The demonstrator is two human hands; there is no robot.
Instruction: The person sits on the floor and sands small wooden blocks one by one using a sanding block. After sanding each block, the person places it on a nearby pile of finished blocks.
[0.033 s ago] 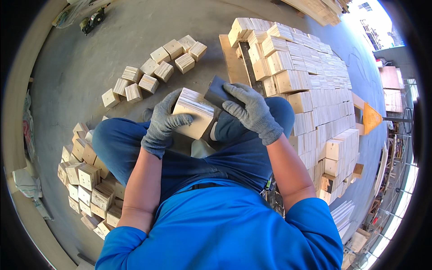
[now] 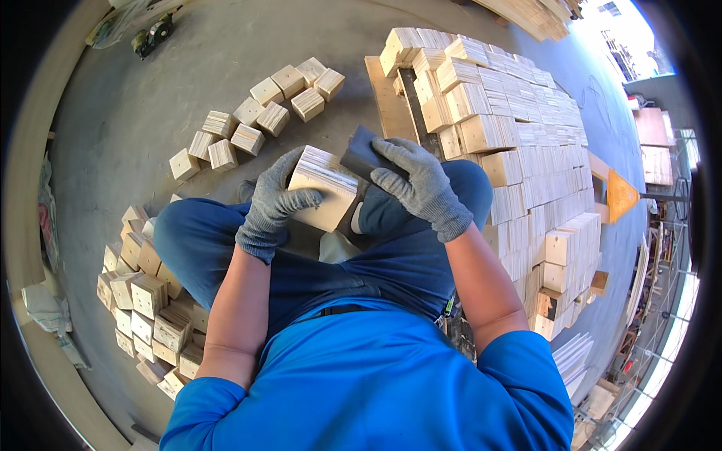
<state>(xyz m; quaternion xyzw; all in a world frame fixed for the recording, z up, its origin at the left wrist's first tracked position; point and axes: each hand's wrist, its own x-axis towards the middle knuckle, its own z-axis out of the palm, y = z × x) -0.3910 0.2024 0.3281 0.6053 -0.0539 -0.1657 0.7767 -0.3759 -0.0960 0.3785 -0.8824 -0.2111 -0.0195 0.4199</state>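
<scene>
In a grey knit glove, my left hand (image 2: pixel 272 204) grips a squared block of layered wood (image 2: pixel 325 189) by its left side. The block is held tilted above my lap, its striped edge facing up. My right hand (image 2: pixel 415 180), gloved the same way, is closed on a dark grey rectangular block (image 2: pixel 362 154) that looks like a sanding block. That dark block is beside the wooden block's upper right corner; whether they touch I cannot tell. My right palm's inner side is hidden.
Ahead on the floor lie two uneven rows of wooden blocks (image 2: pixel 272 118). A heap of similar blocks (image 2: pixel 149 295) is at my left. Close on my right, a large stack of blocks (image 2: pixel 519 143) rests on a wooden pallet (image 2: pixel 392 98). A power tool (image 2: pixel 153 35) lies far left.
</scene>
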